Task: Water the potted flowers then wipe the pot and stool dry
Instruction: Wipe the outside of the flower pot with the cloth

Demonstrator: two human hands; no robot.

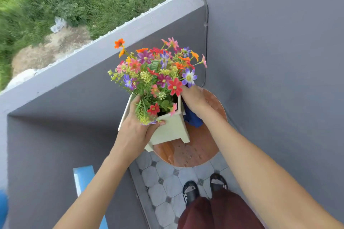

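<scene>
A cream square pot (pixel 172 129) full of colourful flowers (pixel 158 72) is tilted over the left part of a round brown stool (pixel 197 152). My left hand (pixel 136 130) grips the pot's near left rim, thumb on the front wall. My right hand (pixel 195 99) holds a blue cloth (pixel 192 119) against the pot's right side. Water drops lie on the stool's top.
A grey parapet wall (pixel 93 55) runs along the left and a grey wall (pixel 279 61) rises at the right, forming a corner behind the stool. Tiled floor (pixel 163 182) and my sandalled feet (pixel 204 188) are below. A blue object (pixel 83 176) sits at lower left.
</scene>
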